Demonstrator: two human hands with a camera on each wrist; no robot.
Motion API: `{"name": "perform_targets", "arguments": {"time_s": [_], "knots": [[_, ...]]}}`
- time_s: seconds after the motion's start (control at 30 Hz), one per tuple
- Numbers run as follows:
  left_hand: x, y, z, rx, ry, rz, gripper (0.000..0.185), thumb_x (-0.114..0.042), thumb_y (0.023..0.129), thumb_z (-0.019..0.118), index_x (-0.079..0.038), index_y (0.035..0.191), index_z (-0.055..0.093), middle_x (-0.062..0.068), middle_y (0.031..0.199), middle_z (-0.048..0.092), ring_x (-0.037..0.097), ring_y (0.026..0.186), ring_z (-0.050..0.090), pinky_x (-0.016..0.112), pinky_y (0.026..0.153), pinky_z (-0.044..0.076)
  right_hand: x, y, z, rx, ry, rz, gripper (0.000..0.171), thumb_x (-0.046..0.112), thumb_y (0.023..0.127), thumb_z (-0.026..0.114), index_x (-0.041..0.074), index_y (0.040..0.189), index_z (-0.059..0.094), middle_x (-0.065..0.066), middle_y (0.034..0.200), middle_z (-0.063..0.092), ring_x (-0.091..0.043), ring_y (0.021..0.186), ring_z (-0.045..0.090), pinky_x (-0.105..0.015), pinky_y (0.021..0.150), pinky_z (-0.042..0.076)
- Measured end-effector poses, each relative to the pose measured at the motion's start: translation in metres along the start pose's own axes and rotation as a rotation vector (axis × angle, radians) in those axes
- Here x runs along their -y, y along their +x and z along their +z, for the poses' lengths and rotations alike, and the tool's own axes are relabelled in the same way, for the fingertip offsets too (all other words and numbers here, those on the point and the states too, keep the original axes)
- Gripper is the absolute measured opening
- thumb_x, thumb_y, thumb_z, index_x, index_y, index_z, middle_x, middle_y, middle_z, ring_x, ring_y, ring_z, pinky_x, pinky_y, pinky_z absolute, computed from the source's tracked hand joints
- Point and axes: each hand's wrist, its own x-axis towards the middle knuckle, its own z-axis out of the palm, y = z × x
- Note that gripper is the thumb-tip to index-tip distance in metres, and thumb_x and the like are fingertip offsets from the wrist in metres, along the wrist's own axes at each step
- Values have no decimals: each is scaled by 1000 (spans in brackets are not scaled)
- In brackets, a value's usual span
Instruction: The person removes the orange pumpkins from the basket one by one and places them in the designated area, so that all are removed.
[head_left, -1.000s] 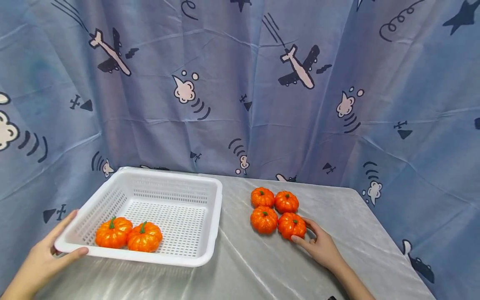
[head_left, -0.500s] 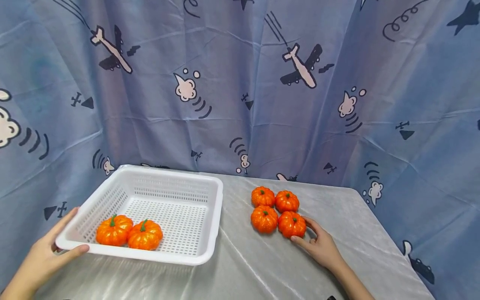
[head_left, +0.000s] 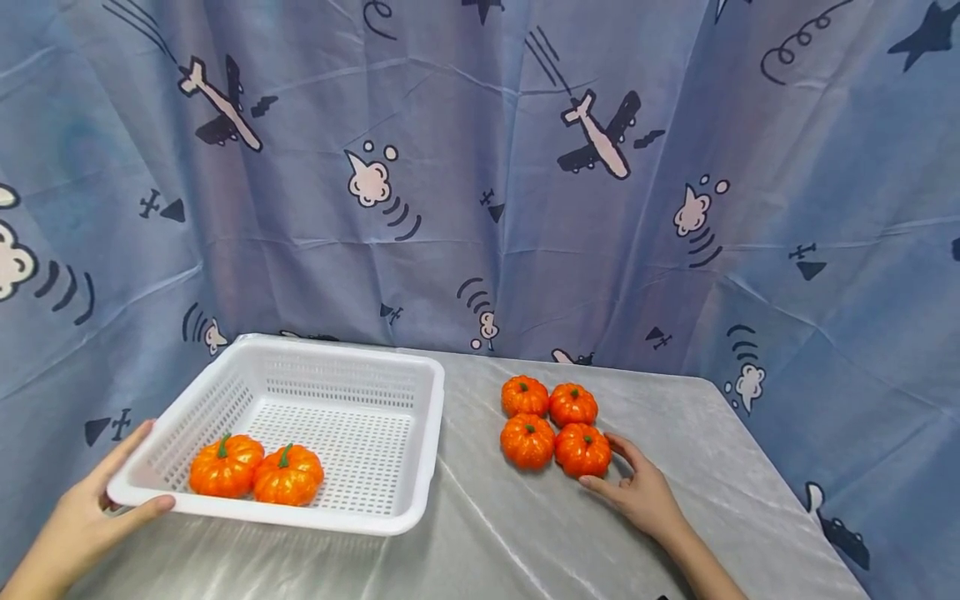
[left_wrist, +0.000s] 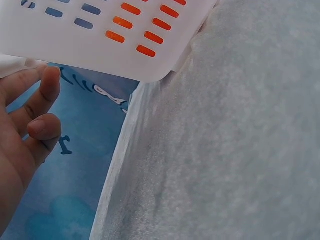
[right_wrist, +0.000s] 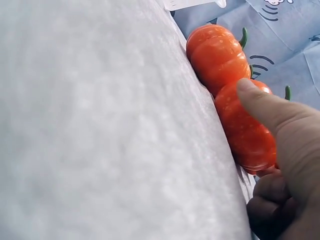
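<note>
On the left, a white plastic basket (head_left: 300, 517) holds two small orange pumpkins (head_left: 288, 477) with green stems, lying in its near left part. My left hand (head_left: 84, 518) grips that basket's near left corner, thumb along the front rim and fingers at the left side. In the left wrist view, orange shows through the slots of the basket wall (left_wrist: 100, 55). To the right, several more pumpkins sit in a tight cluster. My right hand (head_left: 637, 492) holds the nearest right pumpkin (head_left: 582, 450) between thumb and fingers; the right wrist view shows the thumb (right_wrist: 260, 102) against its side.
A grey cloth (head_left: 480, 542) covers the table under basket and pumpkins. Behind and at both sides hangs a blue curtain (head_left: 450, 167) printed with airplanes and clouds. The other clustered pumpkins (head_left: 528, 442) stand directly left of and behind the held one.
</note>
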Motion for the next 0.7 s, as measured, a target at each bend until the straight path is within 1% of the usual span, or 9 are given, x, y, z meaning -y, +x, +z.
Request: {"name": "perform_targets", "arguments": {"time_s": [0.03, 0.07, 0.13, 0.17, 0.23, 0.3, 0.37, 0.5, 0.7], "knots": [[1, -1, 0, -4, -2, 8, 109, -17, 85, 90, -4, 169, 21, 45, 137, 50, -20, 91, 39, 8, 66, 38, 1, 0, -1, -6, 0, -6, 90, 39, 83, 92, 2, 154, 50, -24, 152, 56, -31, 110, 62, -34, 76, 55], [1, -1, 0, -4, -3, 7, 109, -17, 85, 90, -5, 169, 21, 45, 137, 49, -21, 91, 38, 8, 66, 37, 3, -1, -2, -15, -2, -14, 91, 39, 83, 93, 2, 154, 50, -23, 152, 57, -31, 111, 63, -34, 79, 55], [0, -2, 0, 1, -4, 1, 109, -17, 85, 90, -5, 169, 20, 45, 138, 49, -22, 91, 38, 8, 66, 38, 7, 0, -4, -32, 3, -26, 92, 38, 81, 94, 4, 155, 50, -19, 152, 58, -26, 109, 62, -30, 76, 52], [0, -1, 1, 5, -4, -5, 109, -18, 86, 90, -4, 169, 20, 45, 139, 48, -22, 91, 37, 8, 66, 39, 9, 0, -5, -41, 10, -33, 92, 37, 81, 94, 5, 155, 50, -18, 152, 58, -23, 96, 62, -29, 70, 51], [-2, 0, 1, 20, -3, -26, 110, -19, 87, 89, -3, 169, 18, 45, 141, 47, -22, 91, 36, 10, 65, 40, 13, 1, -7, -68, 23, -57, 89, 36, 81, 94, 7, 154, 51, -16, 150, 60, -13, 79, 59, -25, 62, 48], [-3, 1, 1, 29, 0, -40, 110, -20, 88, 89, -3, 169, 17, 44, 143, 46, -22, 91, 36, 11, 65, 41, 19, 3, -9, -92, 49, -81, 85, 34, 82, 94, 10, 153, 52, -15, 149, 60, -6, 58, 46, -24, 51, 41], [-2, 1, 1, 25, -3, -32, 109, -19, 88, 89, -3, 169, 18, 44, 143, 46, -22, 91, 36, 10, 66, 41, 27, 6, -11, -109, 78, -104, 82, 30, 83, 93, 13, 152, 53, -15, 149, 60, -6, 46, 26, -27, 42, 33], [-1, 1, 2, 20, 2, -25, 109, -19, 87, 89, -3, 169, 18, 44, 142, 47, -22, 91, 37, 9, 66, 40, 50, 14, -11, -122, 117, -167, 79, 28, 84, 93, 16, 151, 55, -15, 149, 59, -4, 44, 27, -26, 42, 32], [-4, 1, 1, 26, 8, -31, 109, -21, 87, 89, -3, 169, 18, 44, 143, 46, -22, 91, 36, 11, 65, 41, 88, 35, 1, -77, 127, -282, 75, 24, 83, 94, 19, 148, 58, -12, 147, 62, -5, 43, 28, -26, 42, 33]]}}
